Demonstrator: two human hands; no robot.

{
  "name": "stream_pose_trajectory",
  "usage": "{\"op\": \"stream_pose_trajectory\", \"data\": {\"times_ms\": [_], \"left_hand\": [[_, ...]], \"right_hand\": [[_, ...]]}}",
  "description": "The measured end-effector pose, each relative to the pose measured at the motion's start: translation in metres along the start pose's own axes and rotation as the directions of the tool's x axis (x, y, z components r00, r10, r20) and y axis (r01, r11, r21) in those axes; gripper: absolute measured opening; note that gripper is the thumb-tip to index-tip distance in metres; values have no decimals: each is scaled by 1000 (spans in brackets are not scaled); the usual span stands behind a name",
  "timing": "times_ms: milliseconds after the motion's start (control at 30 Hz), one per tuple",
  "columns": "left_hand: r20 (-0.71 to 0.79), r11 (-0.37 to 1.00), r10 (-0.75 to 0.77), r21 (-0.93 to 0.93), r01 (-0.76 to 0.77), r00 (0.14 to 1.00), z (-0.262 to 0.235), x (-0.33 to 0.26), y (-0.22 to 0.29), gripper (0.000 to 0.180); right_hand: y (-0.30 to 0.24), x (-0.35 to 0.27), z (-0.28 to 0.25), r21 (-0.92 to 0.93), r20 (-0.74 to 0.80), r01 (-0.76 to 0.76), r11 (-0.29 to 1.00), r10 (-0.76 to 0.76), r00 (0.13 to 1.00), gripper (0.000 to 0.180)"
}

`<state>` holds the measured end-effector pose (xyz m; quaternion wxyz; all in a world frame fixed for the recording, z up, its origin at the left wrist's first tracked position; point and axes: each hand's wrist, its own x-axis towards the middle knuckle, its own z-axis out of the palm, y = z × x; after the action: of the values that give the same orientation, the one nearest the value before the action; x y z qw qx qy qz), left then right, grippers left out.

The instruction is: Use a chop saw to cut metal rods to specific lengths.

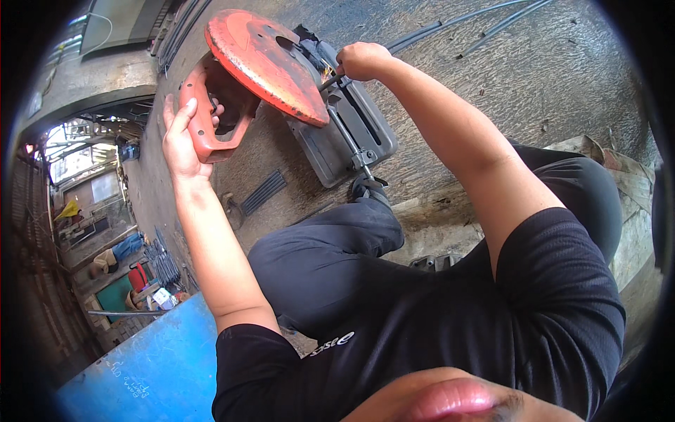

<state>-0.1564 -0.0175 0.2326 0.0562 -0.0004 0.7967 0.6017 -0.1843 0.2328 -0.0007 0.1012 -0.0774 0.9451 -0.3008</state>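
A cut-off saw with a worn orange blade guard point(264, 63) stands on the floor in front of me. My left hand point(184, 141) is wrapped around the saw's orange loop handle point(204, 116). On the far side of the guard, my right hand point(363, 61) is closed on a thin dark metal rod point(329, 82) that runs in toward the blade. A small orange glow like sparks shows beside the guard's edge, near that hand. The guard hides the blade and the rod's far end. Below lies the grey saw base point(365, 119) with its vise screw point(343, 130).
Long metal rods point(450, 28) lie on the rough floor at the far right. A bundle of short dark rods point(264, 193) rests left of the saw base. A blue panel point(155, 359) fills the lower left. My shoe point(369, 188) is close to the vise end.
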Motion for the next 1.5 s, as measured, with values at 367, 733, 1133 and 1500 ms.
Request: {"op": "stream_pose_trajectory", "data": {"times_ms": [367, 733, 1133, 1500], "left_hand": [[8, 1000, 2, -7, -2, 1000, 1, -2, 3, 83], [-5, 1000, -17, -15, 17, 1000, 3, -2, 3, 81], [-8, 1000, 0, 1, 0, 1000, 5, -3, 3, 84], [0, 1000, 0, -4, 0, 1000, 4, -3, 3, 84]], "right_hand": [[-2, 1, -2, 22, 14, -12, 1000, 12, 1000, 28], [0, 2, 0, -10, 44, -11, 1000, 12, 999, 30], [-3, 2, -3, 23, 34, -34, 999, 33, 999, 29], [-1, 2, -4, 11, 105, -23, 1000, 21, 994, 37]]}}
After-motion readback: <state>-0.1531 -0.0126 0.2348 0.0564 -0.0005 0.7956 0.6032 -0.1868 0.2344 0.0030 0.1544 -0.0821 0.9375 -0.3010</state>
